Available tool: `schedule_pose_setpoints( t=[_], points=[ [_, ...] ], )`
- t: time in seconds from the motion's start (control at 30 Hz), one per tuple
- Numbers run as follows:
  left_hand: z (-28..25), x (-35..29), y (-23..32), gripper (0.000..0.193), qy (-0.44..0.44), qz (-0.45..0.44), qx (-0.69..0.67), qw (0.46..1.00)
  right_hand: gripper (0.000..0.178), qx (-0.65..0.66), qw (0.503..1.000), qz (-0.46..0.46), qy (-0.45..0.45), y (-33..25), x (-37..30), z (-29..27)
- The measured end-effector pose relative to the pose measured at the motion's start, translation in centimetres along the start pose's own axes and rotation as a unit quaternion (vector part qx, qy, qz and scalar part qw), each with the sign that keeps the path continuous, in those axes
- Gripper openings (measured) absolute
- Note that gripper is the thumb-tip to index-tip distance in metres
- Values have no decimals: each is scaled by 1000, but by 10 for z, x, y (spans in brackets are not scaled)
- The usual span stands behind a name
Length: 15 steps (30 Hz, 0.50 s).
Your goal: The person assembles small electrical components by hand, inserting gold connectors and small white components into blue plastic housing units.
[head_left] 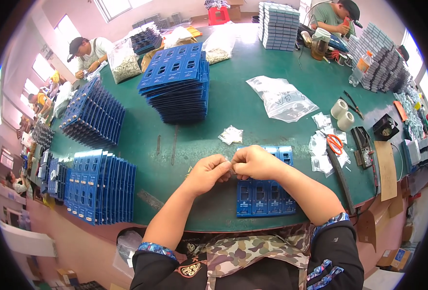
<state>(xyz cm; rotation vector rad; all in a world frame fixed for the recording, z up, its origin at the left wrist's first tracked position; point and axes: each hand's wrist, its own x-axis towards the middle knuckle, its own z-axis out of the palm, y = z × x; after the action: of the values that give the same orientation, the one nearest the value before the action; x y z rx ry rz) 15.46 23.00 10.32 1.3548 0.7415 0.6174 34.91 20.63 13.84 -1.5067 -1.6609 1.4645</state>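
My left hand [208, 171] and my right hand [255, 162] meet fingertip to fingertip above the near part of the green table. Both are closed in a pinch. A bit of something clear shows between the fingers, too small to name. Under my right hand and forearm lies a blue circuit board panel [267, 198] with rows of dark cutouts, partly covered by them. A little heap of small clear packets [231, 135] lies just beyond my hands. Some thin yellowish bits [189, 171] are beside my left hand, half hidden.
Tall stacks of blue panels [182, 89] stand left and ahead. At right are orange-handled scissors [335, 144] on more packets [319, 157], tape rolls [339, 109], a black bar [339, 179] and a clear bag [284, 99]. Two people [90, 53] work across the table.
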Motion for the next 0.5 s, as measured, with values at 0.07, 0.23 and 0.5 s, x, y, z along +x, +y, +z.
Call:
schedule_pose_setpoints(
  t=[0.07, 0.23, 0.5],
  points=[
    [-4, 0, 0, 18, 11, -30, -17, 999, 15, 30, 999, 2, -15, 3, 3, -1],
    [12, -2, 13, 9, 181, 55, 351, 917, 14, -46, 990, -85, 105, -1, -2, 8],
    [5, 5, 3, 13, 222, 147, 256, 929, 23, -141, 964, -147, 171, 2, 0, 9]
  ],
)
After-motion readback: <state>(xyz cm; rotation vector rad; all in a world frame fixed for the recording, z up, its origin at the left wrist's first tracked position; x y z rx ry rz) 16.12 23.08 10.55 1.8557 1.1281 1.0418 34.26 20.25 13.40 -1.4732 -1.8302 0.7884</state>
